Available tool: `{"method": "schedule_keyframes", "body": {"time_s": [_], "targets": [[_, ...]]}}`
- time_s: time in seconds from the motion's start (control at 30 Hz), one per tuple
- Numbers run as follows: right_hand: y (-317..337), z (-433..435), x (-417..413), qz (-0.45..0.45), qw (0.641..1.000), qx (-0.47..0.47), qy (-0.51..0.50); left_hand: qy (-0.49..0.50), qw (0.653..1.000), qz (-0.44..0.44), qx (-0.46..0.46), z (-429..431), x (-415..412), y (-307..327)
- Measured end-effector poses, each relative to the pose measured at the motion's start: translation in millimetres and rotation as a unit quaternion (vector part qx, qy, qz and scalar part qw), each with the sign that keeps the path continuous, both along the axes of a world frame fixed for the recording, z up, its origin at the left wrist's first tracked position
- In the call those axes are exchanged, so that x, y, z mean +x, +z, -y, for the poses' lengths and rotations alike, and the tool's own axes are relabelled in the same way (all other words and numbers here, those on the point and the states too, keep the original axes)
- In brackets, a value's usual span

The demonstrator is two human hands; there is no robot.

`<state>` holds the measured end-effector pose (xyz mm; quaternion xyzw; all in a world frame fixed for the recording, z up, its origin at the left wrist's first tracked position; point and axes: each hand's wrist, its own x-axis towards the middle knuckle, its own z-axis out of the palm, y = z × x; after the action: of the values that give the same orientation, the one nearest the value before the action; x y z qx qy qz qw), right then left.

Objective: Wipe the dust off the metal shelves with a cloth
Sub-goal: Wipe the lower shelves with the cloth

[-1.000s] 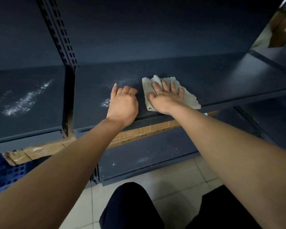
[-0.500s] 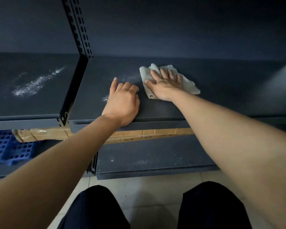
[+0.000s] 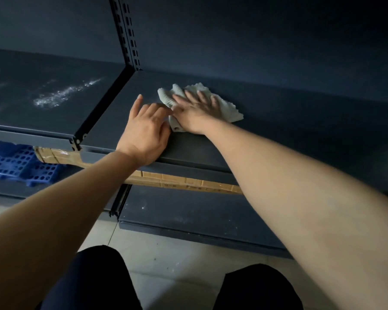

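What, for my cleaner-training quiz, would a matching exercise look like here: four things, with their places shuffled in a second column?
Things
1 cloth
2 left hand
3 dust streak
4 blue crate

Places
A below the left shelf
B on the left shelf
C under the right hand
D on the right shelf, at its front edge, holding nothing

Pairs: 1-C, 2-D, 3-B, 4-A

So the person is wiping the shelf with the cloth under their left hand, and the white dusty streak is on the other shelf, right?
Not quite. The cloth is under the right hand; the left hand rests bare on the shelf beside it. The head view shows this. The white dusty streak is on the other shelf.
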<state>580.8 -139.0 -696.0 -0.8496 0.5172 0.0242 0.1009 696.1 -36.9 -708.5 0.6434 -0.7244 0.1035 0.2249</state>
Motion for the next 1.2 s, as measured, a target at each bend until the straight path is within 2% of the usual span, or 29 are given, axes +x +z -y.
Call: {"method": "schedule_keyframes", "body": {"time_s": [0.27, 0.6, 0.73, 0.83, 0.97, 1.2], "targets": [[-2.1, 8.6, -36.4, 0.004, 0.999, 0.004, -0.036, 0.016, 0.998, 0.039, 0.039, -0.7, -10.8, 1.5], [-2.2, 41.9, -15.7, -0.002, 0.998, 0.005, -0.062, 0.000, 1.000, 0.006, 0.007, -0.9, -6.7, 0.0], [1.0, 40.5, 14.9, 0.001, 1.000, 0.013, -0.028, -0.015, 1.000, -0.004, -0.002, 0.5, -4.3, -1.1], [2.6, 31.1, 30.8, -0.021, 0.999, 0.011, 0.033, -0.019, 1.000, -0.012, -0.021, 0.5, -3.0, -0.5], [-1.6, 18.8, 23.6, -0.008, 0.996, 0.009, 0.088, -0.021, 0.998, -0.034, -0.052, -3.6, -1.9, 0.9], [1.1, -22.8, -2.8, 0.003, 0.998, 0.010, -0.067, -0.022, 0.997, -0.056, -0.038, -13.8, 16.8, 7.0]]}}
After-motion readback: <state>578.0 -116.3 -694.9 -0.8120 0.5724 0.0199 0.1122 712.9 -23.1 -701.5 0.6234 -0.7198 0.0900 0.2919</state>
